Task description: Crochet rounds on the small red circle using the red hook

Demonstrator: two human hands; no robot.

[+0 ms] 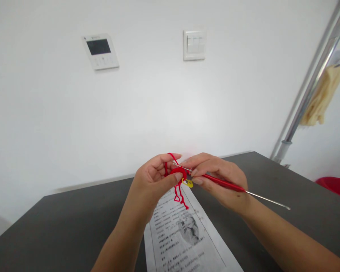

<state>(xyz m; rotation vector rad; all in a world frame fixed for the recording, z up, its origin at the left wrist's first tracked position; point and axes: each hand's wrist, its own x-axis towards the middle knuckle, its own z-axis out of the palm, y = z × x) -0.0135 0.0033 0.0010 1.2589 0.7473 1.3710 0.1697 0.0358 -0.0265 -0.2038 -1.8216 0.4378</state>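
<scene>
My left hand (153, 177) pinches a small red crochet piece (178, 173) between thumb and fingers, with red yarn looped over the forefinger and a short tail (179, 196) dangling below. A yellow stitch marker (188, 183) hangs from the piece. My right hand (218, 179) grips a crochet hook with a red handle (223, 184); its metal tip meets the red piece, and its bare metal end (269, 200) sticks out to the right past my wrist. Both hands are held above a printed paper sheet (181, 238).
The sheet lies on a dark grey table (59, 226) set against a white wall. An intercom panel (101, 51) and light switch (194, 44) are on the wall. At right stand a metal pole (308, 87), a hanging beige cloth (323, 98) and a red object (336, 186).
</scene>
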